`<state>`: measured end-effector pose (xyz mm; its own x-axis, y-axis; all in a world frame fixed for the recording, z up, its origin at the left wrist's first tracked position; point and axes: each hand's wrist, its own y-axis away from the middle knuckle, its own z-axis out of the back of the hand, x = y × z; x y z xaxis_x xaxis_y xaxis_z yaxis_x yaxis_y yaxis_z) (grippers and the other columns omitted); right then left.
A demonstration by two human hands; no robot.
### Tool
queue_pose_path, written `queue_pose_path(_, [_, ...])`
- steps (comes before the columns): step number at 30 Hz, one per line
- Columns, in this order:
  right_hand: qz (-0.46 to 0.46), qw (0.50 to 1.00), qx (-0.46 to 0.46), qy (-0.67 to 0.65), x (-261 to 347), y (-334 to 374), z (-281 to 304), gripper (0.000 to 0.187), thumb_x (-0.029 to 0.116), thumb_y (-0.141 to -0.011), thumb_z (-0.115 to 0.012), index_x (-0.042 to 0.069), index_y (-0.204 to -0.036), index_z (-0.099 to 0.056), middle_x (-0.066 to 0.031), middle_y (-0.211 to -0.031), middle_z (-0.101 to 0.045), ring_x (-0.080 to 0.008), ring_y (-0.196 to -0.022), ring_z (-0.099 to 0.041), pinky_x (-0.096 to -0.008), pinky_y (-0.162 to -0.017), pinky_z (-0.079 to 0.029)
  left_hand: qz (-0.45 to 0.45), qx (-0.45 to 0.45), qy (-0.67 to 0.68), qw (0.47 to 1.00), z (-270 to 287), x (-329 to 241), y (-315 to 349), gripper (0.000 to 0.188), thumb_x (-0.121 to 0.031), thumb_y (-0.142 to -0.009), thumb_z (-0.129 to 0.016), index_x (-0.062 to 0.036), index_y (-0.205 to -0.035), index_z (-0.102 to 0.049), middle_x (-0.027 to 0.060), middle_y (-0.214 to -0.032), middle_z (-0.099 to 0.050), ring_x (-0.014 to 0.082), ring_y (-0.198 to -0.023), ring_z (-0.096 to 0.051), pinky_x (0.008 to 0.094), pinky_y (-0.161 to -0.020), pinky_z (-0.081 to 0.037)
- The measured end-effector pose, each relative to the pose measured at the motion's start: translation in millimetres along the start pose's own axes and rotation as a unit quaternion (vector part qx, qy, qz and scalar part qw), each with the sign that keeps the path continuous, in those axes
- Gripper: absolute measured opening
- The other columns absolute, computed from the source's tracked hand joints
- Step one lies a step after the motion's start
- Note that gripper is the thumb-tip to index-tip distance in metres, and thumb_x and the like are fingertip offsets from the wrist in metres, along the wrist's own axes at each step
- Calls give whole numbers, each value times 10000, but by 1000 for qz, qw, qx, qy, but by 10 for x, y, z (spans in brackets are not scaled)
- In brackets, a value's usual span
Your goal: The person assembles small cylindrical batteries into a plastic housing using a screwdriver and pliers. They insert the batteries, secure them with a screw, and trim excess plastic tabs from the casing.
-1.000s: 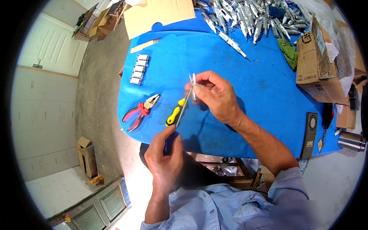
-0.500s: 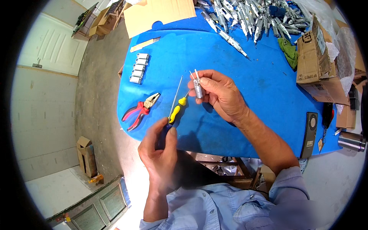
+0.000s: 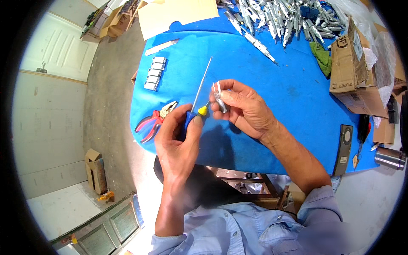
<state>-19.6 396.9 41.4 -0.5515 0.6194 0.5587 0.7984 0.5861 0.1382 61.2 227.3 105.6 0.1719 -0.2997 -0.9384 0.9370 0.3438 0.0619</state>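
My left hand (image 3: 176, 144) is closed around the blue handle of a screwdriver (image 3: 191, 116), whose long thin shaft points up and away over the table. To its right, my right hand (image 3: 248, 108) pinches a small silver metal fitting with two thin prongs (image 3: 220, 103) between thumb and fingers. The shaft and the fitting are apart. Partly hidden behind my left hand lies a yellow-handled tool (image 3: 203, 111) with a thin tip. Combination pliers (image 3: 154, 122) with red and black handles rest just left of that hand, their jaws partly apart.
Several silver metal pieces (image 3: 154, 73) stand in a row at the left of the blue-covered table (image 3: 263, 148). A flat strip (image 3: 161, 47) and cardboard sheet (image 3: 182, 15) lie beyond. Far right are a heap of grey-white parts (image 3: 276, 21), a green cloth (image 3: 320, 58) and a cardboard box (image 3: 350, 68).
My left hand has moved up and slightly right, raising the screwdriver and covering most of the yellow handle. My right hand has tilted the metal fitting while staying in nearly the same place.
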Motion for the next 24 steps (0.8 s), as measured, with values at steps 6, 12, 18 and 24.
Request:
queue_pose_path(6, [3,999,3,-49,13,-33,18,207,127,-1034,-567,54,-1228,-578,-104,-1113,-652,-194,-980,-673,-375,-881,-585,-39,-19,-59,997,194,82,212,287,-30,-904,-728,47,-1175,-674,51,-934,-675,92,-823,-607,239,-758,-496])
queue_pose_path(12, [4,996,16,-87,-1,-47,92,197,111,-1026,-573,58,-1215,-578,-106,-1102,-641,-200,-981,-664,-391,-898,-576,-29,-14,-128,991,310,-26,419,289,-23,-898,-724,40,-1177,-683,64,-921,-698,83,-811,-618,234,-745,-501])
queue_pose_path(18, [0,996,20,-84,-20,-23,40,172,105,-1020,-577,53,-1184,-587,-92,-1059,-621,-180,-921,-624,-353,-849,-558,-21,0,-132,991,353,16,467,354,-81,-899,-746,-2,-1236,-673,46,-960,-673,99,-880,-612,257,-797,-498])
queue_pose_path(24, [-20,996,65,-65,-28,61,-107,146,95,-1021,-572,49,-1159,-586,-66,-1028,-605,-144,-866,-578,-321,-779,-490,-12,-13,7,1000,421,-114,501,330,-55,-913,-728,22,-1228,-662,40,-986,-677,85,-884,-613,234,-802,-497])
